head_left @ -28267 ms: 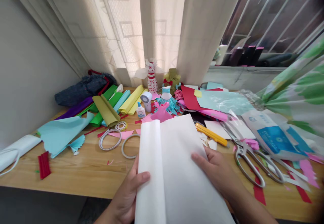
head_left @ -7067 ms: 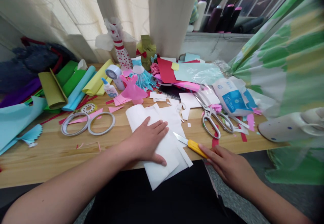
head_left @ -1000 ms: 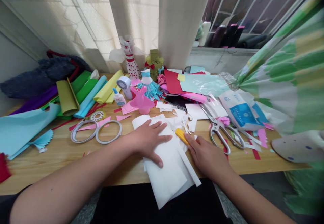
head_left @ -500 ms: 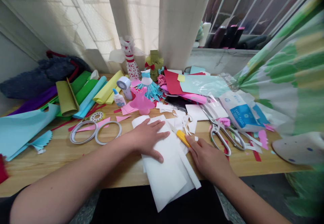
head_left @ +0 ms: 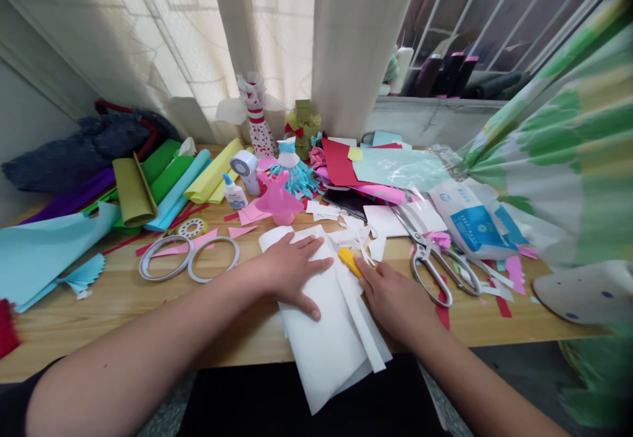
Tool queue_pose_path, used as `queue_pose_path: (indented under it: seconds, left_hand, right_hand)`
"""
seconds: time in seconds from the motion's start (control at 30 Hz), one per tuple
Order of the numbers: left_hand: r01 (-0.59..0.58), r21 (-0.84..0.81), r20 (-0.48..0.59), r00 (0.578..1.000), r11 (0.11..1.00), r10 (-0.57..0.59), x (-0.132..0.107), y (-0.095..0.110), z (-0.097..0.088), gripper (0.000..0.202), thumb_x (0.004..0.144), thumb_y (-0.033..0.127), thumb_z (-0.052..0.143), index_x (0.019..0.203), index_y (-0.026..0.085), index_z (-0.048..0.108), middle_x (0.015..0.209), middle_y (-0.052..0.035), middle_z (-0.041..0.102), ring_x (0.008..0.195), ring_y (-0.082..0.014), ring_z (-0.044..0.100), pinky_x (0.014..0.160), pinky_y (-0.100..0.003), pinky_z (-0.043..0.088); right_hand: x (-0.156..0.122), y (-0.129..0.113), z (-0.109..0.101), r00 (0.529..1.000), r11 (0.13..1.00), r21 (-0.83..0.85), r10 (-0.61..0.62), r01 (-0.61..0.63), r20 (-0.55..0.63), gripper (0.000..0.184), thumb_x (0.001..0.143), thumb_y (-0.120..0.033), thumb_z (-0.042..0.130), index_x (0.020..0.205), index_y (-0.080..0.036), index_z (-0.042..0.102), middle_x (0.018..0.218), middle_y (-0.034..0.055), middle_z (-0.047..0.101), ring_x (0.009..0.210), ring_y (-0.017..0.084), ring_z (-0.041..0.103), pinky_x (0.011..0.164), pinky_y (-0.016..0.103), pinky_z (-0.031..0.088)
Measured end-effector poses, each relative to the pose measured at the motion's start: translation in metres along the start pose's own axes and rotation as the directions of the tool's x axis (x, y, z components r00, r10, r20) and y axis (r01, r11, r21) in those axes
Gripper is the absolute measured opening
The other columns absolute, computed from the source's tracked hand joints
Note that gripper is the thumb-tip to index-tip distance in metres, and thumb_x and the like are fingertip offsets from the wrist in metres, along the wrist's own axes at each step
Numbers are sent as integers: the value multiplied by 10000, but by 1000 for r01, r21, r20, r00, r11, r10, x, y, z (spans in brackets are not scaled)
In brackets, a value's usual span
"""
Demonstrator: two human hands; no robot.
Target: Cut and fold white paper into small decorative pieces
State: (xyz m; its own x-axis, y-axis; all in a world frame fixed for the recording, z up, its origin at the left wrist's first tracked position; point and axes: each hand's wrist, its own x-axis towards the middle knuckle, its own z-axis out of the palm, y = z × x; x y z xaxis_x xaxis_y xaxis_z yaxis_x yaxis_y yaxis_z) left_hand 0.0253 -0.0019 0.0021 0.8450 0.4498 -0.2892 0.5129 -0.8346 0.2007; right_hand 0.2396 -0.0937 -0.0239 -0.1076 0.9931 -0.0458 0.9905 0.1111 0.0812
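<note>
White paper [head_left: 321, 338], folded in layers, lies at the table's front edge, its lower corner hanging over. My left hand [head_left: 291, 269] presses flat on its upper part, fingers spread. In my right hand [head_left: 393, 292] is a yellow-handled knife [head_left: 350, 262], held along the paper's right side; its blade is hidden between the layers or too indistinct to see. A narrow paper strip [head_left: 363, 328] hangs partly loose along that same side. White paper scraps [head_left: 353, 229] lie just beyond the knife.
Large scissors [head_left: 420, 246] lie right of my right hand, near a blue-and-white tissue pack [head_left: 469, 216]. Two tape rings [head_left: 213, 259] sit left of the paper. Behind stand a glue bottle [head_left: 235, 193], a small fan [head_left: 246, 165] and a pink paper dress [head_left: 279, 200].
My right hand and the knife have moved up and left along the paper. The strip's loose end has shifted slightly left. My left hand stays in place.
</note>
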Motion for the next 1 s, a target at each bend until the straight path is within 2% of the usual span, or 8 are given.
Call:
queue_pose_path:
  seconds: [0.37, 0.57, 1.0]
  left_hand:
    - [5, 12, 6, 1000, 1000, -5, 0, 0, -1, 983, 589, 778, 524, 1392, 246, 329, 1475, -224, 208, 1339, -400, 217, 1008, -631, 138]
    - [7, 5, 7, 1000, 1000, -7, 0, 0, 0, 1000, 582, 796, 504, 1394, 240, 326, 1478, -231, 189, 1343, -397, 206, 1013, -628, 128]
    - [5, -37, 8, 1000, 999, -4, -1, -2, 3, 1002, 576, 791, 517, 1397, 253, 315, 1498, -188, 155, 1349, -400, 181, 1021, -626, 100]
  right_hand:
    - [-2, -2, 3, 1000, 1000, -28, 13, -14, -7, 418, 920, -324, 363, 1333, -274, 409, 883, 65, 615, 704, 224, 633, 481, 261, 313]
    - [5, -6, 1, 1000, 1000, -24, 5, -5, -10, 432, 919, -319, 361, 1348, -274, 379, 863, 58, 614, 702, 223, 631, 494, 268, 327]
    - [11, -7, 0, 999, 999, 10, 43, -43, 32, 428, 934, -328, 325, 1360, -288, 352, 914, 74, 619, 741, 220, 628, 540, 263, 362]
